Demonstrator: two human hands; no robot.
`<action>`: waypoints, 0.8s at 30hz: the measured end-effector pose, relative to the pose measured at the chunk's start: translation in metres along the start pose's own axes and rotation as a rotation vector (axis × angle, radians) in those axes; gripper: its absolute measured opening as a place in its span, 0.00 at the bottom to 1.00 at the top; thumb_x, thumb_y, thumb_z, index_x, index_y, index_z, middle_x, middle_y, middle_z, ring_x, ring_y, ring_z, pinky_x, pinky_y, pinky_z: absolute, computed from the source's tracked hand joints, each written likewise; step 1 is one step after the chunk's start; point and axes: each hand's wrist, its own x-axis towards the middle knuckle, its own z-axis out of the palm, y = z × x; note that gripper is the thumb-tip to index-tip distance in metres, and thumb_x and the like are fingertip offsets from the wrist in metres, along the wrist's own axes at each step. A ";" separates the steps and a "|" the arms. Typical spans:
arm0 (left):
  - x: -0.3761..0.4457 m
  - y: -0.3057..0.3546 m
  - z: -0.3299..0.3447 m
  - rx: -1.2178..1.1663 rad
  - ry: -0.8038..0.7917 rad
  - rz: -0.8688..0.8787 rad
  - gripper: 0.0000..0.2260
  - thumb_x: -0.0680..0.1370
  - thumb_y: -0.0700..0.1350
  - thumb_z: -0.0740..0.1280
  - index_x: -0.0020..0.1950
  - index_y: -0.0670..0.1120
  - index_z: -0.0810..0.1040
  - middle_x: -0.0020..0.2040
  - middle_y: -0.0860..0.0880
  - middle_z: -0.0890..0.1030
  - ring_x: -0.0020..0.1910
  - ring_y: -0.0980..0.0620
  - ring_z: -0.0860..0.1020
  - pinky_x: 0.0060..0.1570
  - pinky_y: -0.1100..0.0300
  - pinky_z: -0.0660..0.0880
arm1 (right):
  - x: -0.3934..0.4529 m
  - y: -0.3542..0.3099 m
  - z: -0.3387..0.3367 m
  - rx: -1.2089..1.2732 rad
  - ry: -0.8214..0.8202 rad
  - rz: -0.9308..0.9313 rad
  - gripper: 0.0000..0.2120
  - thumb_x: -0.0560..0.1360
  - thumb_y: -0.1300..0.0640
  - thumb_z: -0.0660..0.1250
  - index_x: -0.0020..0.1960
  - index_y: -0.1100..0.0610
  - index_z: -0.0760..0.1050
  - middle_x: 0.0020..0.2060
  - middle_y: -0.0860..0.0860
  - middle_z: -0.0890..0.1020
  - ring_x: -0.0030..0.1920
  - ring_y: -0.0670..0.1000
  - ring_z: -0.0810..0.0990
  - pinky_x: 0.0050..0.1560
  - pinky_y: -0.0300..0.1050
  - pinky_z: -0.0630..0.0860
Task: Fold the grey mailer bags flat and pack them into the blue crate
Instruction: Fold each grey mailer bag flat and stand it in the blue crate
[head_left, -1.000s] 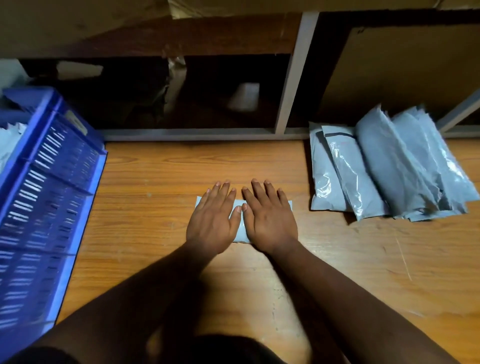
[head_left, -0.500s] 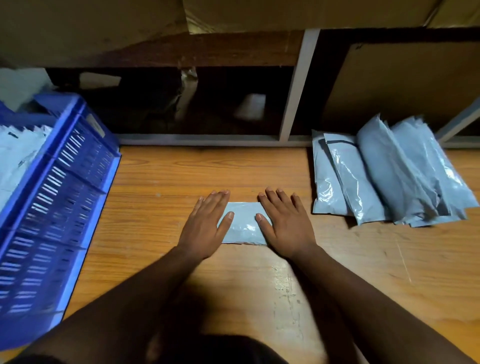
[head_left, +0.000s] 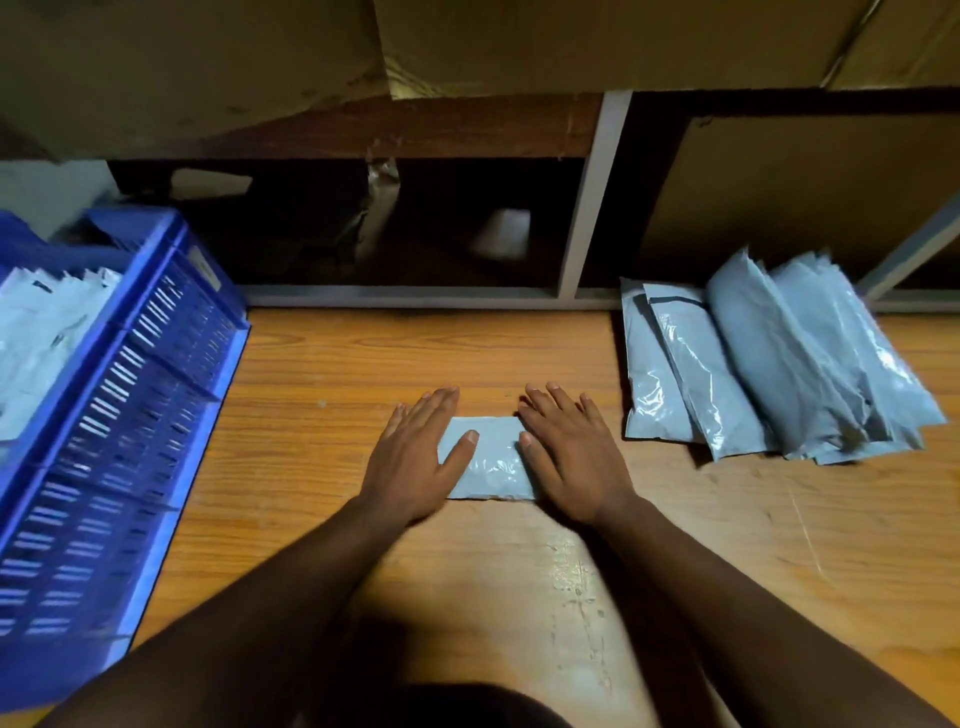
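Note:
A small folded grey mailer bag (head_left: 491, 460) lies flat on the wooden table in the middle. My left hand (head_left: 415, 457) presses on its left end with straight fingers, and my right hand (head_left: 569, 452) presses on its right end the same way. Both ends of the bag are hidden under my palms. A pile of unfolded grey mailer bags (head_left: 769, 364) lies at the right. The blue crate (head_left: 130, 415) stands at the left, with folded pale bags (head_left: 41, 332) inside it.
The wooden table (head_left: 363, 358) runs from the crate to the pile. Behind it stands a grey shelf frame (head_left: 592, 197) with dark compartments and brown cardboard (head_left: 810, 197). Cardboard boxes (head_left: 571, 41) hang over the top.
My hands have slid apart along the folded bag, from side by side at its middle out to its two ends. More of the bag shows between them.

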 end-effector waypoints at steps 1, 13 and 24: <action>0.001 0.003 -0.003 0.018 0.045 0.024 0.31 0.83 0.63 0.48 0.83 0.51 0.60 0.82 0.53 0.59 0.81 0.54 0.56 0.81 0.50 0.50 | 0.005 -0.010 0.000 -0.030 0.029 -0.017 0.28 0.85 0.43 0.46 0.79 0.52 0.67 0.80 0.49 0.65 0.82 0.52 0.55 0.81 0.60 0.50; -0.001 0.017 0.031 0.110 0.267 0.190 0.19 0.86 0.44 0.55 0.73 0.39 0.75 0.74 0.43 0.74 0.77 0.44 0.67 0.77 0.46 0.63 | 0.017 -0.049 0.045 -0.103 0.052 0.060 0.24 0.86 0.50 0.49 0.79 0.56 0.66 0.79 0.52 0.66 0.82 0.57 0.57 0.80 0.61 0.54; -0.003 0.017 0.020 -0.021 0.112 0.038 0.25 0.84 0.54 0.51 0.77 0.45 0.71 0.77 0.47 0.71 0.77 0.49 0.68 0.78 0.52 0.60 | 0.016 -0.046 0.030 0.023 -0.024 0.062 0.27 0.85 0.47 0.44 0.80 0.54 0.66 0.80 0.51 0.66 0.81 0.55 0.59 0.81 0.58 0.52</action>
